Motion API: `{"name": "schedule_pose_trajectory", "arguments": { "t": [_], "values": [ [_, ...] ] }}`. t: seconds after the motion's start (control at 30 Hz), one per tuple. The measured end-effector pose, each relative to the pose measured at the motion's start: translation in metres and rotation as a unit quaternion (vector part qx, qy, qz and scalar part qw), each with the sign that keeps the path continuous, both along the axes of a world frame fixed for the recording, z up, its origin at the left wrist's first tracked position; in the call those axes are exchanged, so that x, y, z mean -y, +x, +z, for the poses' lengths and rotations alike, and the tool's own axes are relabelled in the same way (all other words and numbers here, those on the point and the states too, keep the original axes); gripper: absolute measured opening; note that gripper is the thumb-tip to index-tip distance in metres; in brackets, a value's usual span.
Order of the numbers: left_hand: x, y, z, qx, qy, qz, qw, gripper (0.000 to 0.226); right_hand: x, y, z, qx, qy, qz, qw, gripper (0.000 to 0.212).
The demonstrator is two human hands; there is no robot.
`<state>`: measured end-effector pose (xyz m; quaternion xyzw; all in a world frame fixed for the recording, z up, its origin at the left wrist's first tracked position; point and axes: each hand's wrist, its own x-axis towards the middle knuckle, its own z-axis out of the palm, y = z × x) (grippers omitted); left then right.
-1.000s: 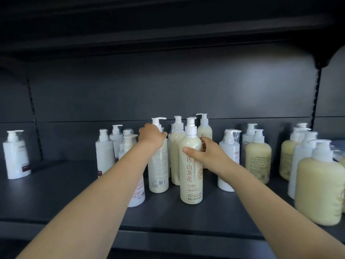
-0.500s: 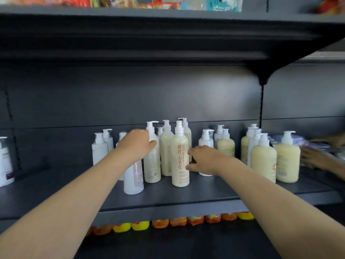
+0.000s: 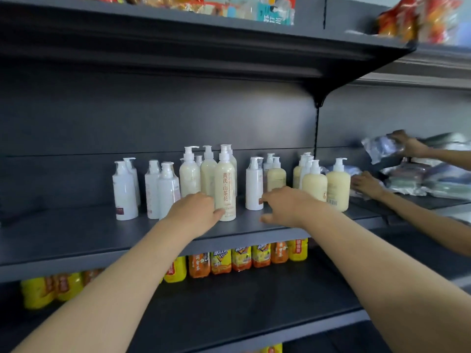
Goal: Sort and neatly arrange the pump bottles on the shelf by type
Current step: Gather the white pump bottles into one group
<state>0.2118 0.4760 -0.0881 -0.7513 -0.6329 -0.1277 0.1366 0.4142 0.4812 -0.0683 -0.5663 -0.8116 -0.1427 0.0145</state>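
Dark shelf (image 3: pixel 76 233) | pump bottles (image 3: pixel 190 174) mixed, upright, mid-board | tall cream bottle (image 3: pixel 225 184) at front: likely heavy, slick, tippy; grab mid-body, not pump | L hand (image 3: pixel 193 210) thumb on its base, grip unclear | R hand (image 3: pixel 285 207) splayed, empty, nearby

We see the shelf (image 3: pixel 76 233) and its back panel (image 3: pixel 153 118) in what looks like dark grey painted metal, smooth and matt, with only a soft sheen. The white bottles (image 3: pixel 125 192) look like opaque plastic, smooth and slightly glossy. The tall cream bottle (image 3: pixel 225 189) and the squat cream bottles (image 3: pixel 337 184) look like cloudy plastic with a satin surface. Thin clear film (image 3: pixel 255 161) covers one pump head. Below, the drink bottles (image 3: pixel 221 261) wear shiny printed wraps. At right we find packs (image 3: pixel 433 179) in crinkled, glossy clear plastic, and above, blurred snack bags (image 3: pixel 418 19) that look shiny.
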Motion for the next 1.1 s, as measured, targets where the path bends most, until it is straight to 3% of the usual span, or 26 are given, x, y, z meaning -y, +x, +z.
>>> {"name": "schedule_pose_trajectory", "arguments": {
  "t": [0.17, 0.4, 0.6, 0.83, 1.1],
  "values": [
    [-0.003, 0.028, -0.004, -0.007, 0.001, 0.005, 1.000, 0.042, -0.005, 0.036, -0.003, -0.010, 0.021, 0.003, 1.000, 0.045],
    [-0.036, 0.071, 0.010, 0.010, -0.001, 0.041, 0.999, 0.045, -0.042, 0.093, 0.006, -0.038, 0.031, 0.003, 0.999, 0.052],
    [-0.066, 0.102, 0.020, 0.039, 0.019, 0.072, 0.996, 0.042, -0.081, 0.125, 0.030, -0.057, 0.060, 0.035, 0.996, 0.044],
    [-0.089, 0.111, 0.029, 0.074, 0.043, 0.082, 0.993, 0.040, -0.112, 0.112, 0.038, -0.144, 0.047, 0.123, 0.981, 0.045],
    [-0.115, 0.099, 0.031, 0.107, 0.070, 0.076, 0.989, 0.036, -0.178, 0.072, 0.012, -0.234, 0.014, 0.087, 0.968, 0.053]
  ]
}}
